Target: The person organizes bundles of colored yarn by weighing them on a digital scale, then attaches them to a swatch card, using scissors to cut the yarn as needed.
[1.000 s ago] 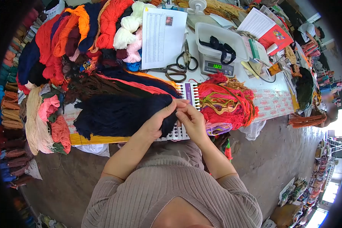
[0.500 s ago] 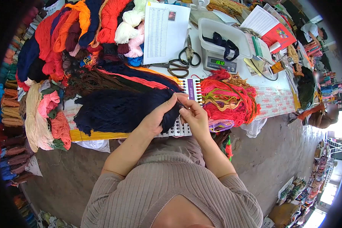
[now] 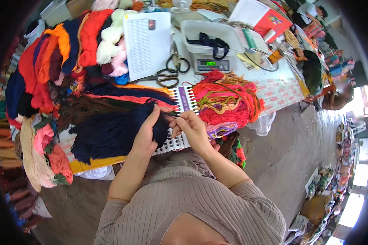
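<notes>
A thick bundle of dark navy yarn (image 3: 106,132) lies across the front of the table. My left hand (image 3: 148,130) is closed around its right end, thumb on top. Just to the right, my right hand (image 3: 191,130) pinches a thin dark strand (image 3: 171,115) that runs between the two hands. Beneath them is a white card with punched holes (image 3: 171,143), partly covered by the hands. Its upper part carries a purple strip (image 3: 184,99) and short coloured yarn ends along its edges. Coral-pink yarn (image 3: 126,98) and brown yarn (image 3: 79,110) lie behind the navy bundle.
Red and multicoloured yarn (image 3: 229,100) is heaped right of the card. Behind stand a digital scale (image 3: 212,64) with a white plastic tub (image 3: 237,43), scissors (image 3: 167,78) and a printed sheet (image 3: 147,49). Hanks of red yarn (image 3: 95,36) and others pile up at left.
The view has swung, so the table's things sit further left. My right hand has drawn a little away from my left, with the dark strand showing between them.
</notes>
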### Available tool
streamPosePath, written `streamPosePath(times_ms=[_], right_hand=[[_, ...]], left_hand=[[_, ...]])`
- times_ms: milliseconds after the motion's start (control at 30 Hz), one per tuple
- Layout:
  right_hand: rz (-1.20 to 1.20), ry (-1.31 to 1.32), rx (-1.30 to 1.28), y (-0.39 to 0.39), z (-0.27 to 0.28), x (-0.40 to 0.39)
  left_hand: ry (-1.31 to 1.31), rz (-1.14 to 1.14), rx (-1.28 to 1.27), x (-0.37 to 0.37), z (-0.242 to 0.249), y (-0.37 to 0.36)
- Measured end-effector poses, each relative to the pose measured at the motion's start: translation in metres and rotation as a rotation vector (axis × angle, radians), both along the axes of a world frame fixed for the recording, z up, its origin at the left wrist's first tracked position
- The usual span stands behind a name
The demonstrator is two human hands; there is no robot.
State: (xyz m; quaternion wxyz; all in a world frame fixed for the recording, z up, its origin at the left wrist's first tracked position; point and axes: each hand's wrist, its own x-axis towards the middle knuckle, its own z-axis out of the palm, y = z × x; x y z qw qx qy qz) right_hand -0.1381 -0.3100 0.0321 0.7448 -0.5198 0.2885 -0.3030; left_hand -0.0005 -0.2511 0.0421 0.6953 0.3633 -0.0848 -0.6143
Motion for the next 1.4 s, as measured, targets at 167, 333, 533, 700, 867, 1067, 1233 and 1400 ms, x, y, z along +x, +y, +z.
streamPosePath(times_ms=[167,333,533,700,867,1067,1233,1400], right_hand=[[0.145,0.209,-0.253,-0.004,-0.001,-0.005],[-0.122,-0.062,0.063,-0.057,0.019,-0.052],[-0.688,-0.449,0.15,-0.195,0.023,-0.2],[-0.867,-0.391,-0.084,-0.285,0.027,-0.332],[-0.893,-0.061,-0.169,-0.301,0.065,-0.385],[-0.269,0.155,-0.497,-0.238,0.188,-0.197],[-0.196,-0.026,-0.794,-0.294,0.301,-0.125],[-0.369,0.021,-1.013,-0.303,0.365,-0.096]], left_hand=[[-0.228,0.076,0.016,0.007,0.009,-0.001],[-0.313,-0.28,0.162,0.089,-0.007,0.037],[0.208,0.153,-0.332,0.259,-0.027,0.097],[0.275,0.495,-0.465,0.377,-0.053,0.169],[0.167,0.448,-0.893,0.508,-0.129,0.269],[0.41,0.166,-1.081,0.235,0.033,0.126],[0.233,0.124,-0.973,0.152,0.044,0.083],[0.164,0.077,-0.915,0.132,0.034,0.079]])
